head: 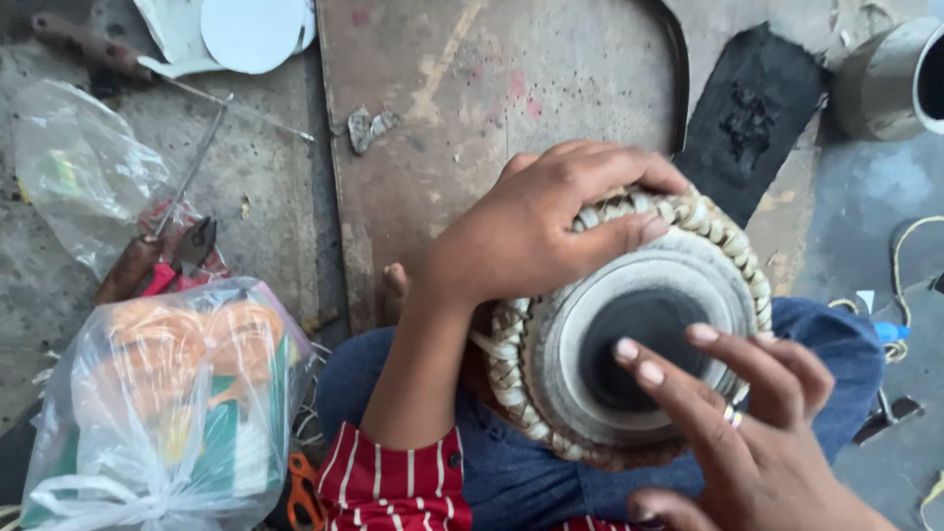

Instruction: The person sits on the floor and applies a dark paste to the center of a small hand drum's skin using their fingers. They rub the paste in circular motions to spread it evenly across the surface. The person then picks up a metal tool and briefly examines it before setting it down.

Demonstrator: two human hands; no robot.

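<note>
Left hand (536,231): fingers curled and clamped over the braided rim of the small drum (629,329), at about 11 o'clock on its head; thumb pressed onto the pale skin just inside the braid.

Right hand (747,433): fingers spread apart, not gripping; two fingertips (629,352) rest on the black centre patch from the 5 o'clock side. A ring shows on one finger.

Drum sits on the person's lap, on blue trousers (511,472). Head faces up toward the camera, so its long axis runs roughly along the line of sight; body hidden below.

Outward: clear plastic bag (167,393) of orange items at 9 o'clock, red-handled pliers (172,261) just beyond it. Black rubber-like sheet (752,108) at 1 o'clock, metal can (890,79) past it. White round lid (251,29) at 11 o'clock. All on a worn concrete floor (265,187).
</note>
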